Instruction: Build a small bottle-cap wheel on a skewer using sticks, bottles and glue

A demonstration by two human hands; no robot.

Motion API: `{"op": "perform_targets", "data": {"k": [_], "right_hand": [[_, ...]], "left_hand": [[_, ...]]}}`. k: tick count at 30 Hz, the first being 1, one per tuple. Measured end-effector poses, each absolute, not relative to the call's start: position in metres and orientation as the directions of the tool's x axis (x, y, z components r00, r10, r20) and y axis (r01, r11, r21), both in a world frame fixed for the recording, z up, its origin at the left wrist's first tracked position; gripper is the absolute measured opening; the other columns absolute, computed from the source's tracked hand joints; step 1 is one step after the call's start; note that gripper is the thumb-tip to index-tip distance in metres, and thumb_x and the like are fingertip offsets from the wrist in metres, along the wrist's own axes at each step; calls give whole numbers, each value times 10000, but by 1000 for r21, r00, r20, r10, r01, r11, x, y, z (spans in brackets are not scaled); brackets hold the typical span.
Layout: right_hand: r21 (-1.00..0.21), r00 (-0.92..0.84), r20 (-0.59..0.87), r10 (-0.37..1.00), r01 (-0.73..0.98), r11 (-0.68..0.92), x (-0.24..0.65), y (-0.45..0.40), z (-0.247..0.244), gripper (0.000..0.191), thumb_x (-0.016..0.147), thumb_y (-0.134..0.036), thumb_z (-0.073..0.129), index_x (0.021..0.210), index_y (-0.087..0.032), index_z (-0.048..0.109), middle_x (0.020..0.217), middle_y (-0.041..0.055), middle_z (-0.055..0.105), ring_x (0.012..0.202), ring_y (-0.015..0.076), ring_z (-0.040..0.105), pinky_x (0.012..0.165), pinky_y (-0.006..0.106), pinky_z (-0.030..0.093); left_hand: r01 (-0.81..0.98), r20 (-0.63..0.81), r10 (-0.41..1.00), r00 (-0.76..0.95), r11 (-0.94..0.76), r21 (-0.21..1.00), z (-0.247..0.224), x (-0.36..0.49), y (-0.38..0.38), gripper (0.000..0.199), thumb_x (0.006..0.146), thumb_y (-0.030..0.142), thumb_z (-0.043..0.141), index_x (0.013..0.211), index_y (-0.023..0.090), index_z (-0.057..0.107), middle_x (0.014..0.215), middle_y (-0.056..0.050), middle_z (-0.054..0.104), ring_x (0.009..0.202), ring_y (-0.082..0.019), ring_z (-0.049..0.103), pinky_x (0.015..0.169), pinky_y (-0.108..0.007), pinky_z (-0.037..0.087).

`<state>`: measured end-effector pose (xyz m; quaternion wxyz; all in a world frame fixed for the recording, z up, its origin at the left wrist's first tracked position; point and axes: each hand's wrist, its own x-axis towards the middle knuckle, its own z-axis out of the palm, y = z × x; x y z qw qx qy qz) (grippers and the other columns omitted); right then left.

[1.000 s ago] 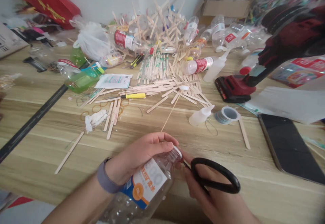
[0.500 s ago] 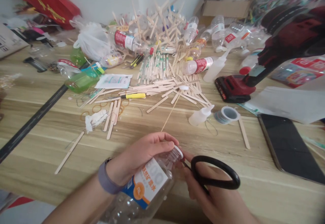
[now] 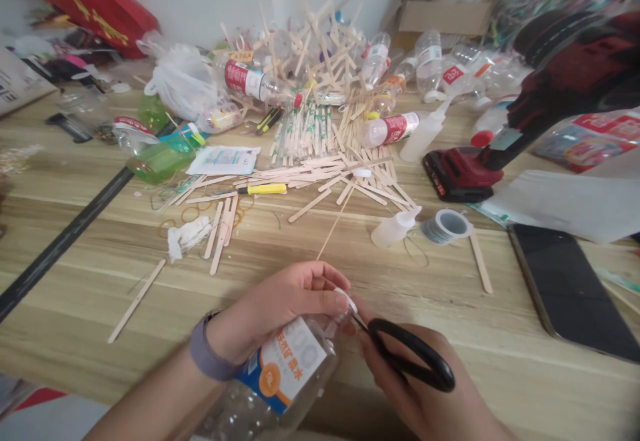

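Observation:
My left hand (image 3: 295,294), with a purple band on its wrist, is closed around the neck of a clear plastic bottle (image 3: 320,377). The bottle lies tilted towards me and bears a white, blue and orange label. A white ring or cap (image 3: 346,299) sits at its mouth, beside my left thumb. My right hand (image 3: 420,374) grips black-handled scissors (image 3: 440,364). Their metal part meets the bottle neck just below the white piece; the tips are hidden there.
Wooden sticks (image 3: 310,174) and plastic bottles (image 3: 395,127) crowd the back of the table. To the right are a red power tool (image 3: 465,167), a phone (image 3: 570,287) and a tape roll (image 3: 447,226). A small squeeze bottle (image 3: 395,226) stands ahead. A dark bar (image 3: 75,227) crosses the left.
The scissors' handle has tipped and shifted slightly left and down. The bottle's neck has turned a little in my left hand, and the white piece sits closer to my thumb.

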<state>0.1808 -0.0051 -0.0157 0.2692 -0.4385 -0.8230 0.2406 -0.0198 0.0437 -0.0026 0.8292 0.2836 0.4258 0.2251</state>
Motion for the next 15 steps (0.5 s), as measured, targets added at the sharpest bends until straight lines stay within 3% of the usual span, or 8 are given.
{"op": "perform_targets", "data": {"k": [4, 7, 11, 15], "right_hand": [[-588, -495, 232, 837, 614, 526, 182, -3, -15, 311, 928, -195, 424, 632, -227, 512, 493, -42, 546, 387, 93, 472, 398, 206, 352], [-585, -508, 216, 834, 617, 526, 182, -2, -12, 290, 918, -178, 425, 653, -226, 533, 497, -42, 566, 393, 95, 484, 401, 203, 358], [-586, -543, 182, 820, 610, 534, 184, 0, -8, 233, 900, -129, 409, 845, -207, 622, 561, -29, 647, 425, 107, 540, 431, 204, 400], [-511, -594, 214, 775, 609, 607, 188, 0, -7, 318, 909, -118, 407, 1152, -148, 610, 602, -17, 677, 470, 124, 604, 446, 220, 411]], "left_hand": [[-139, -603, 609, 515, 754, 643, -3, -20, 45, 447, 625, 324, 860, 945, 133, 612, 795, -48, 694, 690, -140, 644, 661, -257, 453], [-127, -623, 597, 505, 766, 631, -1, -20, 45, 469, 603, 331, 871, 945, 123, 626, 791, -47, 695, 660, -126, 629, 639, -248, 440], [-104, -627, 588, 511, 766, 634, -1, -20, 45, 463, 595, 333, 875, 933, 118, 642, 786, -51, 709, 654, -123, 637, 645, -247, 444], [-119, -618, 589, 520, 767, 631, -1, -20, 46, 467, 567, 337, 890, 901, 118, 648, 783, -55, 722, 672, -134, 657, 669, -254, 455]]}}
